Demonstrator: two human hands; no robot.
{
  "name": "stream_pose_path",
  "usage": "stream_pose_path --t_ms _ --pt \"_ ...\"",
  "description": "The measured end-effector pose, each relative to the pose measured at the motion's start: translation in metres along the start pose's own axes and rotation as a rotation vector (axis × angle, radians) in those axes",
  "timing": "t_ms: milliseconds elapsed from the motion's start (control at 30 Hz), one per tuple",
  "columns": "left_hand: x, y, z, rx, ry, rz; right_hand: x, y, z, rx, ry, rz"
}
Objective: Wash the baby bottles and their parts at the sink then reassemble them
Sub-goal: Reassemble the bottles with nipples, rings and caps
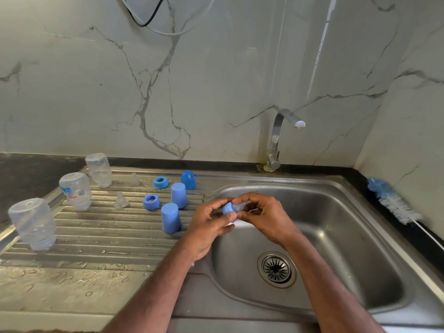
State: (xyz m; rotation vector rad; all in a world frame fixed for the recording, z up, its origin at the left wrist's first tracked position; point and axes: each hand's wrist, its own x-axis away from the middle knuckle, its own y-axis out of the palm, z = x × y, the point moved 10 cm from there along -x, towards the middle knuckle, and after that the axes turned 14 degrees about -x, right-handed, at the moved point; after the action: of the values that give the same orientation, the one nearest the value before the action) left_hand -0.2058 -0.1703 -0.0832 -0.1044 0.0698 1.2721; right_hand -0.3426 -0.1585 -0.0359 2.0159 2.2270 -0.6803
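Note:
Over the left rim of the steel sink [360,212], my left hand [206,227] grips a blue screw ring [227,209]. My right hand [262,215] pinches a clear teat [240,206] that sits in the ring. On the wet drainboard [96,236] three clear bottles stand upside down: one at the front left [32,223], one in the middle [75,190], one at the back [99,169]. Two clear teats [121,200] [136,180], two blue rings [151,202] [160,182] and three blue caps [171,218] [179,195] [188,179] stand beside them.
The tap [278,138] rises behind the basin with no water running. The drain strainer [276,269] sits in the basin floor. A blue and white bottle brush [394,200] lies on the dark counter at the right, near the wall corner. Cables hang on the marble wall.

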Motion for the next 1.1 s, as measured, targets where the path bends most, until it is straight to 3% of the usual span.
stream_pose_path --t_ms 167,533,600,733,833,1100 --pt "-0.002 0.001 0.003 -0.002 0.04 -0.05 -0.003 0.011 -0.008 0.158 -0.09 -0.113" --pt "-0.003 0.003 0.001 -0.055 0.057 0.068 -0.004 0.001 -0.009 0.237 -0.073 0.131" --pt "0.0 0.007 0.004 -0.013 0.06 -0.015 -0.003 -0.001 -0.004 0.139 -0.005 0.099" --pt "0.014 0.02 0.003 0.145 -0.043 -0.253 0.012 0.005 0.006 -0.335 0.208 -0.13" --pt "0.014 0.022 0.001 0.323 -0.125 -0.226 0.019 0.001 0.002 -0.547 0.227 -0.144" --pt "0.01 0.022 0.0 0.318 -0.119 -0.175 0.012 0.001 -0.006 -0.26 0.08 -0.082"
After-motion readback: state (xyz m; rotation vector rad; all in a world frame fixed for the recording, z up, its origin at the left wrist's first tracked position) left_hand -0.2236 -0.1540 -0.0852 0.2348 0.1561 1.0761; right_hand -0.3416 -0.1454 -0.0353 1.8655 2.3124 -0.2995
